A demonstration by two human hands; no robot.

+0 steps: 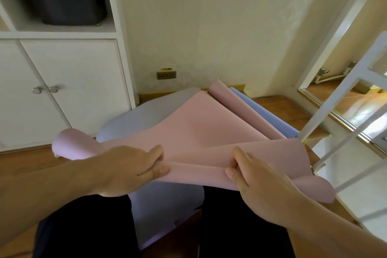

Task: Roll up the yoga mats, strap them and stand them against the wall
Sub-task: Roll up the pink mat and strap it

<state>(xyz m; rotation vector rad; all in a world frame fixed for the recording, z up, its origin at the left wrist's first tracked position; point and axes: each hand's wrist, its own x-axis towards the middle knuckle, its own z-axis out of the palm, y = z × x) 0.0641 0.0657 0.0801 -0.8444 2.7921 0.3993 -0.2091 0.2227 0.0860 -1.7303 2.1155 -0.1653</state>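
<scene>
We are pinching the pink mat's [201, 130] near edge, lifted off the floor [278, 109], with left hand [127, 169] and right hand [259, 186], risking a crooked, loose roll from uneven tension.

White cabinet [69, 90] crowds the left, glass door [343, 132] the right; wall [209, 27] blocks ahead.

- Wooden floor [278, 107]: brown boards, running to the wall.
- Blue mat [146, 115]: spread on the floor, far end by the wall.
- Pink mat [199, 115]: lying over the blue mat, far end curled, near end lifted off it.
- White cabinet [73, 81]: standing on the floor, left.
</scene>
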